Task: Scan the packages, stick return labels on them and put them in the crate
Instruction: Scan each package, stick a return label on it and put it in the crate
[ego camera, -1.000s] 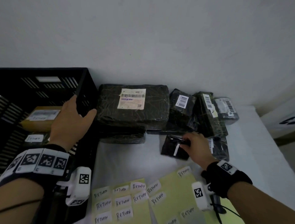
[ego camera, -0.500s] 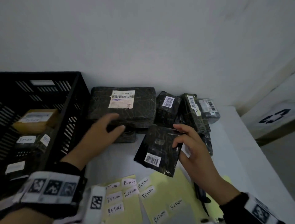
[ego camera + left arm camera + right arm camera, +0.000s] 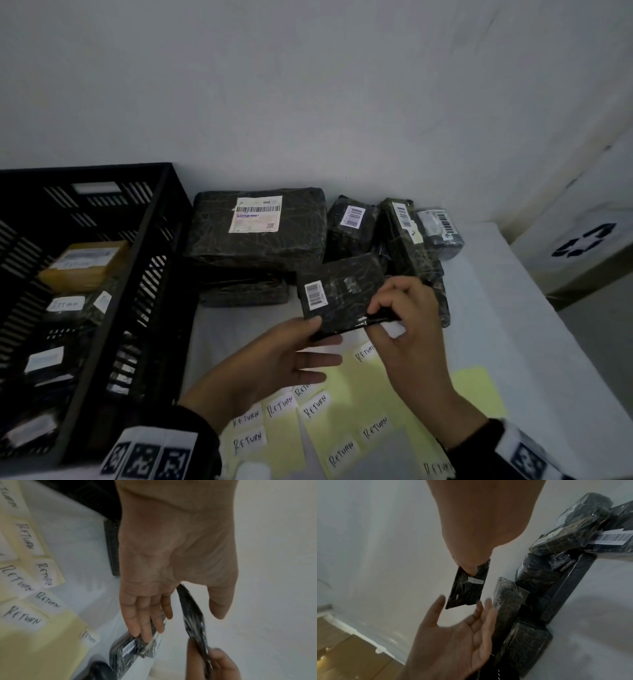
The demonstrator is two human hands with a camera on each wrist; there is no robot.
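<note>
A small flat black package [image 3: 342, 294] with a barcode sticker is held tilted above the table; it also shows edge-on in the left wrist view [image 3: 193, 615] and in the right wrist view [image 3: 467, 588]. My right hand [image 3: 380, 313] pinches its near right edge. My left hand [image 3: 318, 339] is open at its near left corner, thumb on top and straight fingers below. White RETURN labels [image 3: 281, 406] lie on yellow sheets under my hands. The black crate [image 3: 154, 274] at left holds several labelled packages.
Unlabelled wrapped packages are piled at the back: a large one [image 3: 257, 233] with a shipping label and smaller ones [image 3: 349, 222] to its right. A white box with a recycling symbol [image 3: 582, 240] stands beyond the table's right edge.
My right hand lifted the small package off the table and turned its barcode side up. My left hand came from the crate's rim across to the package's near left corner.
</note>
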